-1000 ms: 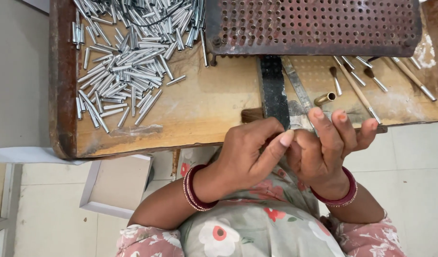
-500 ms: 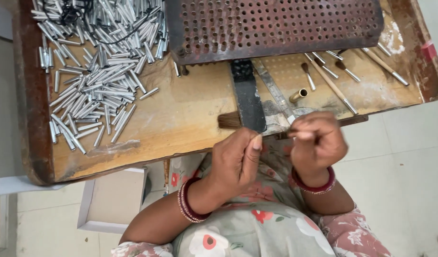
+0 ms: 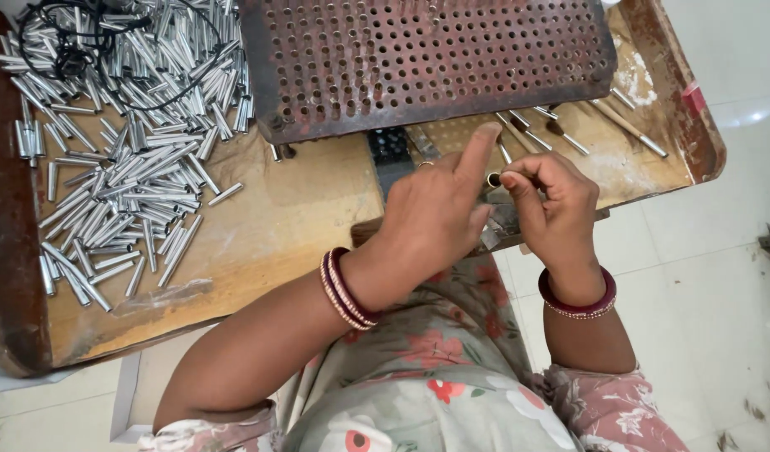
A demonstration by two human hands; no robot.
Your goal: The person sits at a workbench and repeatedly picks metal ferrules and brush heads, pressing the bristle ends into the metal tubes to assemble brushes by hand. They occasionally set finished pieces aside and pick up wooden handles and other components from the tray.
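Head view: a person seated at a worn wooden counter [image 3: 259, 251] works a small brass-coloured tube [image 3: 493, 179] between both hands, just below the lower edge of a rusty perforated metal plate [image 3: 427, 63]. The right hand [image 3: 552, 209] has its fingers [image 3: 519, 180] pinched closed around the tube's near end, holding it level over the counter. The left hand [image 3: 439, 213] sits just beside it, forefinger stretched up toward the plate's rim and the other fingers loosely curled; whether they grip anything cannot be told. Left of the plate lies a large loose heap of silver metal tubes [image 3: 125, 167], with a black cord [image 3: 92, 33] looped over its top. Right of the plate, a few thin brush-like sticks [image 3: 569, 134] lie scattered. Every hole of the plate that shows appears empty, so, judging by the heap, the work seems barely begun, with nearly all pieces waiting. A dark flat strip [image 3: 389, 159] lies under the plate's lower edge.
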